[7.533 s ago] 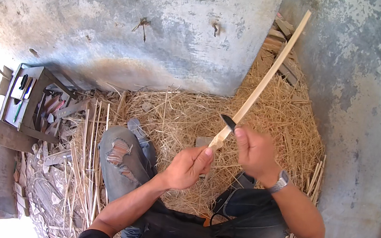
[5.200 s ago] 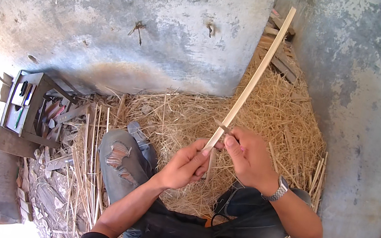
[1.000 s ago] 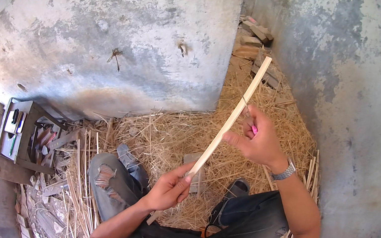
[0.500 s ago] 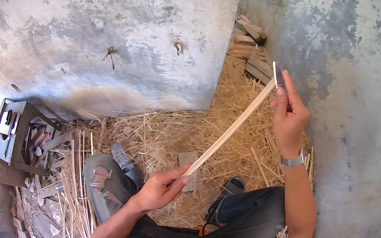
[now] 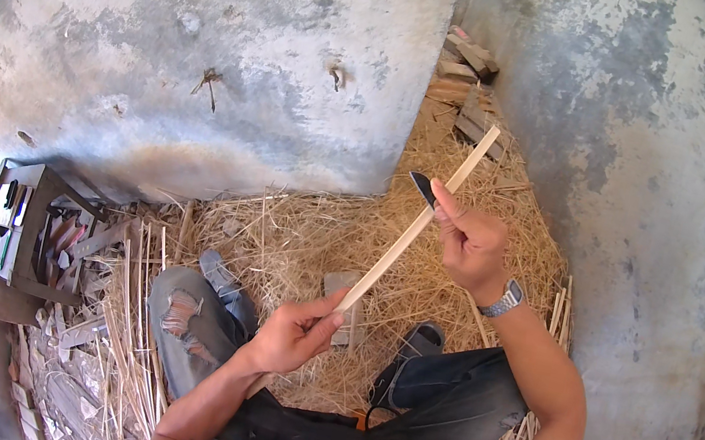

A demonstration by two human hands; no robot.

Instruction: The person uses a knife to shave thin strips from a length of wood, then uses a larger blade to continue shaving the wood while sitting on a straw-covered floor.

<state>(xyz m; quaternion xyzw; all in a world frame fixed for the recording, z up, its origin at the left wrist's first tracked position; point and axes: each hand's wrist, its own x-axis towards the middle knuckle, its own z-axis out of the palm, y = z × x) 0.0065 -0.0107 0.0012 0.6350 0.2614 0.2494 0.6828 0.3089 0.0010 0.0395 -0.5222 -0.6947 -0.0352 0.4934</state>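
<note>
My left hand is closed around the lower end of a long, pale wooden strip, which slants up and away to the right. Closed on a small knife, my right hand is beside the strip's upper half. The dark knife blade lies across the strip, with my thumb stretched along its back. Its handle is hidden inside my fingers. Above the blade, the strip's far end sticks out free.
Shavings cover the floor around my feet. A small wooden stand holding several tools is at the left, beside a bundle of thin strips. Wood blocks are piled in the far corner between two plaster walls.
My right hand has come down and leftward along the strip with the knife, from its far end to partway along. My left hand has stayed on the lower end.
</note>
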